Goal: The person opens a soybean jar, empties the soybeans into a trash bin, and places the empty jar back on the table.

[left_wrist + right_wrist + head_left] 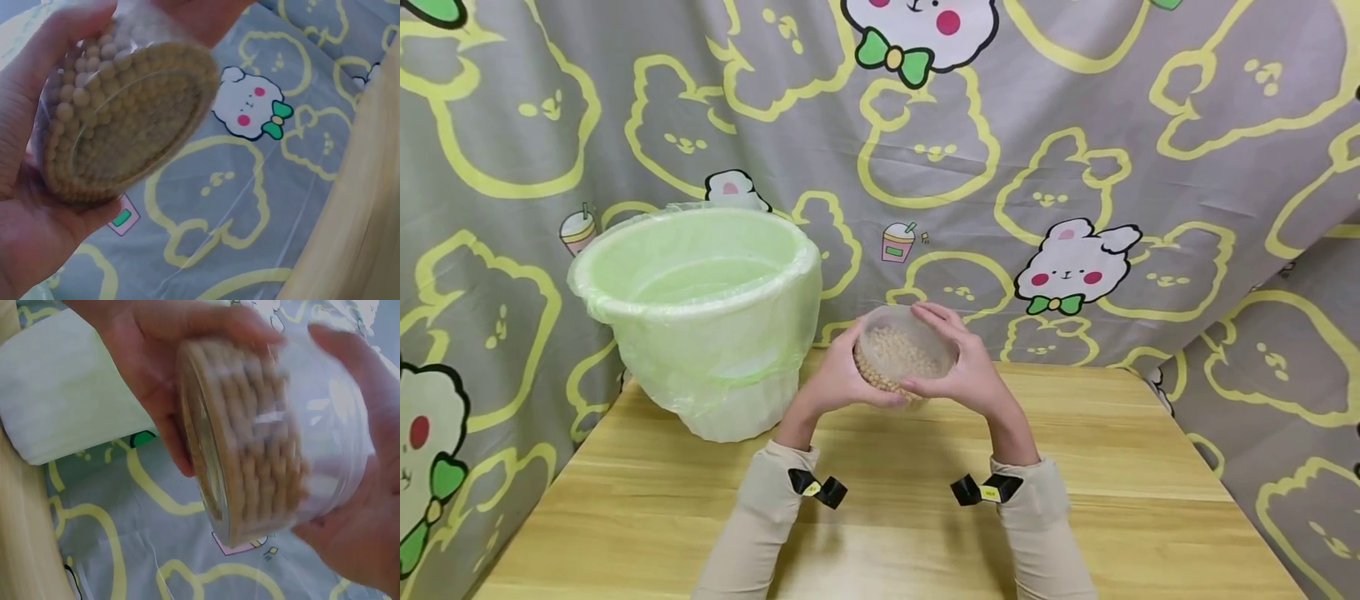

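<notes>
A clear round plastic jar [901, 346], partly filled with small round beige beans [103, 50], is held up over the table in both hands. My left hand [841, 373] grips it around the left side, thumb along the near edge. Around the right side curls my right hand [967, 365], its fingers reaching over the top edge. The jar leans with its translucent top face toward the head camera. From the left wrist, the jar's base [140, 125] shows beans packed behind it. In the right wrist view the beans lie toward the base, with clear wall above them.
A pale green bin [696, 310] lined with a thin plastic bag stands on the table to the left of the hands. The wooden table [1112, 500] ends at a grey patterned curtain [1075, 100] behind and at the sides.
</notes>
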Action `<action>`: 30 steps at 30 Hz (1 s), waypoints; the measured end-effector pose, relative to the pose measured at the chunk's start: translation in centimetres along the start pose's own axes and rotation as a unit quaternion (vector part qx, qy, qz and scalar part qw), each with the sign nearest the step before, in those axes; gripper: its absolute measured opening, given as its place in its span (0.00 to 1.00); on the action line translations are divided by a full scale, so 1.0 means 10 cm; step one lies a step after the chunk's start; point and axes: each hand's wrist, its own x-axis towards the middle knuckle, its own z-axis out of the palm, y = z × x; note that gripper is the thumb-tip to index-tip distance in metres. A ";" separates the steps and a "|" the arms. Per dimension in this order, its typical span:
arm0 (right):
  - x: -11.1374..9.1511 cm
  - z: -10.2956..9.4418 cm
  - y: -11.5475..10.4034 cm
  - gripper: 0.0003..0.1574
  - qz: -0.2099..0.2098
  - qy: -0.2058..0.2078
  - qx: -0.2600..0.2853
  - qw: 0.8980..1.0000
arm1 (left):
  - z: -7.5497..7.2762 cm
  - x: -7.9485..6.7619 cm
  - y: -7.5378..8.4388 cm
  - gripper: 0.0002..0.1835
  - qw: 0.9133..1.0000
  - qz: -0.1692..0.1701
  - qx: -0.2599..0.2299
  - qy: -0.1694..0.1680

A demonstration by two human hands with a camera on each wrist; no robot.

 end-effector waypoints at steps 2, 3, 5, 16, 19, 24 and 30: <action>0.01 0.05 0.05 0.59 0.036 0.024 -0.016 0.999 | 0.02 0.00 0.00 0.61 0.999 -0.014 0.021 0.032; 0.01 0.09 0.06 0.60 0.059 0.038 -0.024 0.997 | 0.04 0.00 0.00 0.61 0.998 -0.020 0.036 0.048; 0.02 0.15 0.05 0.64 0.103 0.066 -0.034 0.992 | 0.08 0.01 0.01 0.63 0.994 -0.030 0.067 0.077; 0.02 0.18 0.00 0.63 0.140 0.092 -0.043 0.985 | 0.09 0.00 -0.04 0.64 0.995 -0.043 0.073 0.062; 0.02 0.15 0.00 0.62 0.131 0.071 -0.036 0.988 | 0.05 0.00 -0.07 0.63 0.998 -0.034 0.041 0.037; 0.02 0.11 -0.04 0.61 0.110 0.039 -0.022 0.993 | -0.05 -0.03 0.02 0.59 1.000 -0.009 -0.011 -0.015; 0.01 0.04 0.04 0.56 0.103 0.016 0.037 0.994 | -0.17 -0.07 0.16 0.56 0.997 -0.015 -0.052 -0.047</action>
